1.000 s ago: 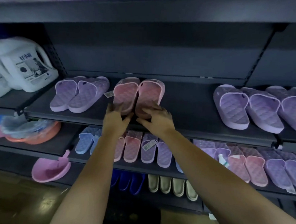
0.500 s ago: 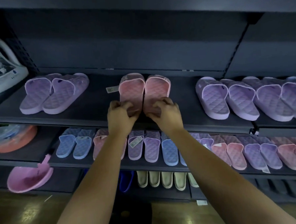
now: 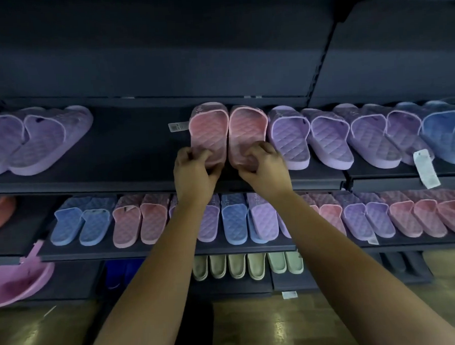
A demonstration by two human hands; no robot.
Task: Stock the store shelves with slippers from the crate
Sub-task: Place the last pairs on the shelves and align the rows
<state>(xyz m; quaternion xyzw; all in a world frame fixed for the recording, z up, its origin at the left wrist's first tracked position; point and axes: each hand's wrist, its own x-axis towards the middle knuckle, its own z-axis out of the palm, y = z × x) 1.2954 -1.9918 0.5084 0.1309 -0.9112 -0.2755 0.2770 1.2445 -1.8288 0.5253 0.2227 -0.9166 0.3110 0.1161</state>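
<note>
Dim, bluish, soft picture; glare on floor (image 3: 279,325); edges bend wide-angle.

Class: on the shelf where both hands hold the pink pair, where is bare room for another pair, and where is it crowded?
Free: the dark stretch of the upper shelf between the purple pair at far left and the pink pair. Crowded: right of the pink pair, where purple slippers sit packed side by side.

Two hands: left hand (image 3: 193,171), right hand (image 3: 263,166), each gripping one of 2 pink slippers (image 3: 228,131). Left of grip: 2 purple slippers (image 3: 35,143). Below grip: 6 pale green slippers (image 3: 247,266). Far lower left: 1 pink basin (image 3: 16,283).
</note>
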